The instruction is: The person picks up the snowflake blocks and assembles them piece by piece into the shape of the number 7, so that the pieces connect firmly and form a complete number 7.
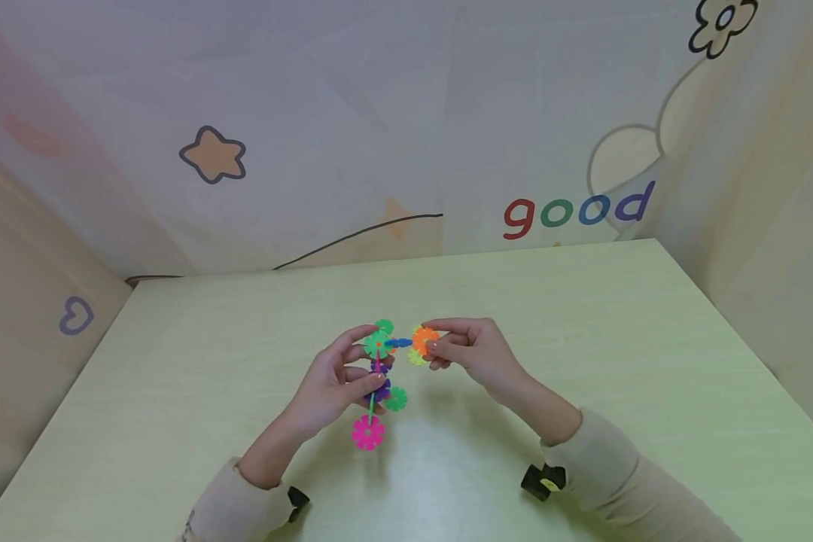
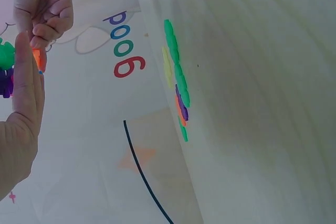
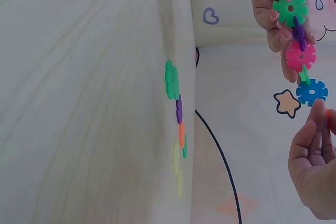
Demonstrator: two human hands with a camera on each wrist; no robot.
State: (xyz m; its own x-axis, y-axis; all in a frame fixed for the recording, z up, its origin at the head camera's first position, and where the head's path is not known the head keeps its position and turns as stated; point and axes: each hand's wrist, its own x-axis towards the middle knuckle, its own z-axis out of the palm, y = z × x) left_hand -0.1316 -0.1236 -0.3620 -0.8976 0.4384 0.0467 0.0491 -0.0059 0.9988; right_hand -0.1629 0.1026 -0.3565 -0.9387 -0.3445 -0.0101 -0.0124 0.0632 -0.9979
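A chain of interlocking plastic snowflake discs hangs above the table between the hands. It runs from a pink disc [image 1: 368,433] at the bottom, through a green disc seen edge-on and a purple disc [image 1: 380,390], up to a green disc [image 1: 377,344]. From there a blue disc [image 3: 312,92] extends sideways. My left hand [image 1: 325,385] grips the chain, thumb on the purple disc. In my right hand [image 1: 484,354] an orange disc [image 1: 424,341] is pinched between thumb and fingers, against the blue disc's end. Fingers hide whether those two are joined.
Loose discs lie on the pale table [image 1: 244,339] beneath the chain, including a green disc [image 3: 172,80], a purple disc [image 3: 179,109] and a yellow disc [image 3: 175,157]. Printed cloth walls [image 1: 325,113] stand behind and at both sides.
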